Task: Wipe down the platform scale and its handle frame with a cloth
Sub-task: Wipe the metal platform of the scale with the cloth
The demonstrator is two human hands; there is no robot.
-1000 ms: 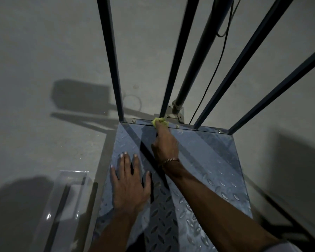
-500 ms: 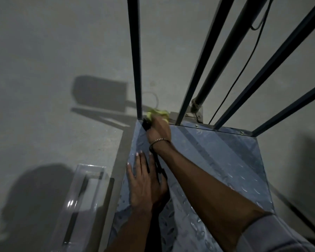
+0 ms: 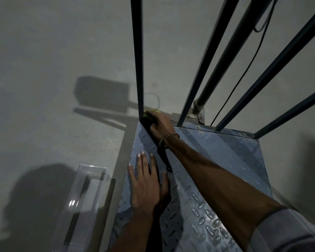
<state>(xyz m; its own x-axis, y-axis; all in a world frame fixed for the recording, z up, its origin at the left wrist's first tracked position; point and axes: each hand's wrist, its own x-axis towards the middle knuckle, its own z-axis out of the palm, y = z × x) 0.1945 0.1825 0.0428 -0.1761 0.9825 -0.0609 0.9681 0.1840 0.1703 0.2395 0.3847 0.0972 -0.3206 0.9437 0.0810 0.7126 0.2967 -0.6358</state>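
The platform scale (image 3: 226,160) has a diamond-tread metal deck that fills the lower right of the head view. Its dark handle frame (image 3: 139,60) rises from the deck's far edge as several thin bars. My right hand (image 3: 159,124) reaches to the far left corner, at the foot of the leftmost bar, and presses a yellow-green cloth (image 3: 152,111) there. Only a sliver of the cloth shows past my fingers. My left hand (image 3: 147,184) lies flat on the deck near its left edge, fingers spread, holding nothing.
A thick dark pole (image 3: 226,57) stands in a bracket behind the frame, with a thin black cable (image 3: 244,73) hanging beside it. A clear plastic cover (image 3: 84,206) lies on the grey concrete floor (image 3: 53,51) left of the scale.
My right hand has slid the cloth left along the deck's far edge, from near the second bar to the left corner bar. The view has shifted left; my left hand stays flat on the deck.
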